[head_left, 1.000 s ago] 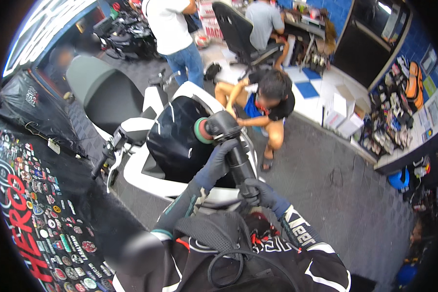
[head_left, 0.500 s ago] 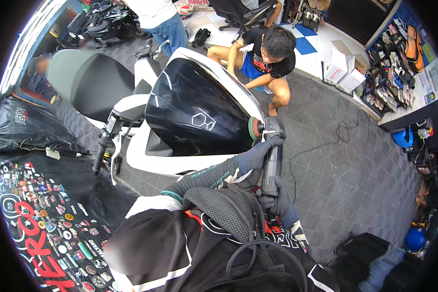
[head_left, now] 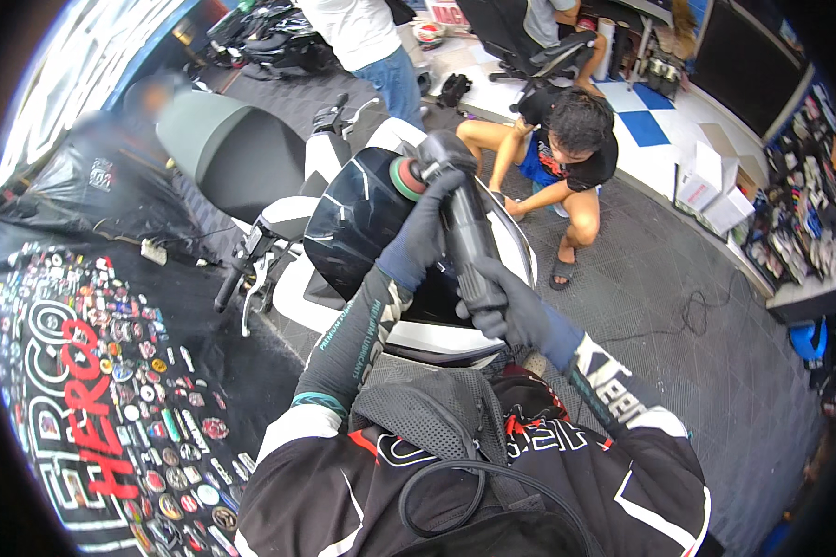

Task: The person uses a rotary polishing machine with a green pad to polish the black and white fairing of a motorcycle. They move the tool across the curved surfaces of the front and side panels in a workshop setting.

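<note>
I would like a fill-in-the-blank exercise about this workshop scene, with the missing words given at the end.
1. The left hand and the right hand are covered by dark ____.
2. The ____ hand grips the power tool nearer to its round pad.
3. The crouching person wears ____ shorts.
4. The standing person wears a ____ top.

Missing words: gloves; left; blue; white.

light: bright indoor, lamps [head_left: 79, 88] upper left blown out | exposure: white shirt [head_left: 348, 32] near clipping | glare: pale streaks on panel [head_left: 348, 237] | shade: floor [head_left: 622, 269] dims toward lower right | blur: smudge beyond seat [head_left: 251, 153], clutter [head_left: 799, 204] soft | distortion: fisheye bend, black rim
</note>
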Demonstrator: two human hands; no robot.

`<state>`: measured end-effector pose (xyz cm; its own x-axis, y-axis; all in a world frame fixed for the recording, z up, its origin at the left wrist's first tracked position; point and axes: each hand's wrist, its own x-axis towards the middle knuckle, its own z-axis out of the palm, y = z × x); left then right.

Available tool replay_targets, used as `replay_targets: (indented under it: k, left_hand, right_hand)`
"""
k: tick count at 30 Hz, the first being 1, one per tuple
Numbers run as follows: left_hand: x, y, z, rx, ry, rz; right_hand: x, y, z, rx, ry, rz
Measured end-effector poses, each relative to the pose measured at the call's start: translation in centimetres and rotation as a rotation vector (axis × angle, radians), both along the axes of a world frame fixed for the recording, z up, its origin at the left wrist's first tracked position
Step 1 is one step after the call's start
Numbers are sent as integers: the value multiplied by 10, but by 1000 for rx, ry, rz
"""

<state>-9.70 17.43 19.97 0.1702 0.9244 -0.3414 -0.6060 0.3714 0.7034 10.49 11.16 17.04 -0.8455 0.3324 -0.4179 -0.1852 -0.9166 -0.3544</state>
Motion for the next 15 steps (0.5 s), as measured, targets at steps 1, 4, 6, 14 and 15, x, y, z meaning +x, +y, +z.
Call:
replay_targets:
  k: [1, 4, 6, 14, 15]
  left_hand:
    - [-3, 5, 7, 37, 8, 72]
    - [-14, 13, 19, 123, 19, 150]
    - [-17, 7, 15, 242, -24, 200]
    - [12, -80, -55, 360, 95, 368]
    - [21, -90, -64, 356, 83, 361]
  right_hand:
    - [-5, 15, 4, 43, 9, 40]
    - [-16, 38, 9, 169, -3, 115]
    - [-17, 43, 6, 256, -15, 143]
    - [28, 35, -74, 813, -252, 278]
    - [40, 32, -88, 799, -146, 262]
